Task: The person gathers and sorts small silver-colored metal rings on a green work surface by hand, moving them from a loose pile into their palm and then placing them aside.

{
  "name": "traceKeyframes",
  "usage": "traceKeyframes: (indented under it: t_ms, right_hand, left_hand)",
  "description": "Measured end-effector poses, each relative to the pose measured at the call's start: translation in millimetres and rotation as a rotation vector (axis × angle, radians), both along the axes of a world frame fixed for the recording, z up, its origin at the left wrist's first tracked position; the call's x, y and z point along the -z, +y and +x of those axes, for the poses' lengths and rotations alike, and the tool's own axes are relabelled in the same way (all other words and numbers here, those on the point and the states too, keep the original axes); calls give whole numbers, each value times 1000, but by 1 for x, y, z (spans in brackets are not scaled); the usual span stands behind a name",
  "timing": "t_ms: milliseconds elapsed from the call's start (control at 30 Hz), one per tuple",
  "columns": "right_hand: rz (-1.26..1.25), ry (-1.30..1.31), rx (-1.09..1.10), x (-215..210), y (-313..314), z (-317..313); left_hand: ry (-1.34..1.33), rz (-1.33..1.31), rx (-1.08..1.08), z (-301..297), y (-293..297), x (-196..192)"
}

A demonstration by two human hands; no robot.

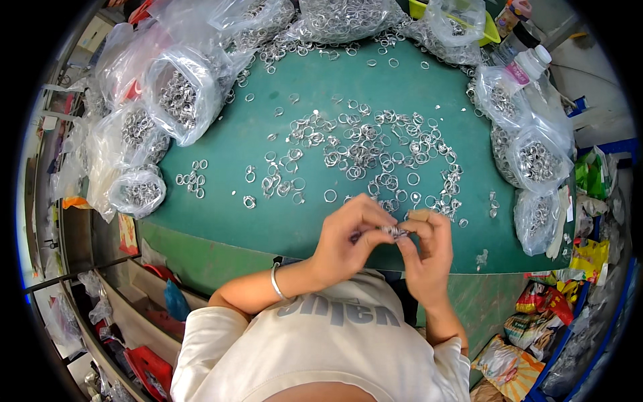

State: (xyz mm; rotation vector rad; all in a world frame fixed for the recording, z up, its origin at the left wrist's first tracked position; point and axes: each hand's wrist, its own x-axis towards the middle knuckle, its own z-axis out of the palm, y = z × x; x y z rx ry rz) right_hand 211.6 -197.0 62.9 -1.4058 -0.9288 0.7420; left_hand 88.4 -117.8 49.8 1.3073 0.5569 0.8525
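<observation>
Nearly closed, left fingers point(370, 210) and right fingers point(430, 220) pinch rings point(393, 232) (blurred).

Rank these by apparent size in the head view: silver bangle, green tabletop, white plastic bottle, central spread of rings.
1. Green tabletop
2. Central spread of rings
3. White plastic bottle
4. Silver bangle

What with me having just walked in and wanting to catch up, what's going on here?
A person's left hand and right hand together pinch a few small silvery pieces, apparently rings, over the near edge of a green table; blur hides how many. Loose rings lie heaped and scattered beyond the hands, with a small cluster off to the left. Clear bags of rings line the table's far edge and both sides.
</observation>
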Motion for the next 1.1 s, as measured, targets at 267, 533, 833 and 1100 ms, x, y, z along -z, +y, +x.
traceKeyframes:
  t_ms: [267, 533, 833, 1100]
  right_hand:
    - [111, -94, -59, 13, -4, -1]
    - [55, 470, -124, 2, -7, -12]
    - [117, -437, -54, 10, -20, -17]
    - [-13, 851, -474, -11, -24, -3]
  left_hand:
    - [-70, -553, 131, -9, 3, 0]
    - [-127, 519, -217, -4, -5, 12]
    - [-83, -650, 116, -16, -10, -4]
    - [-8, 349, -317, -13, -12, 17]
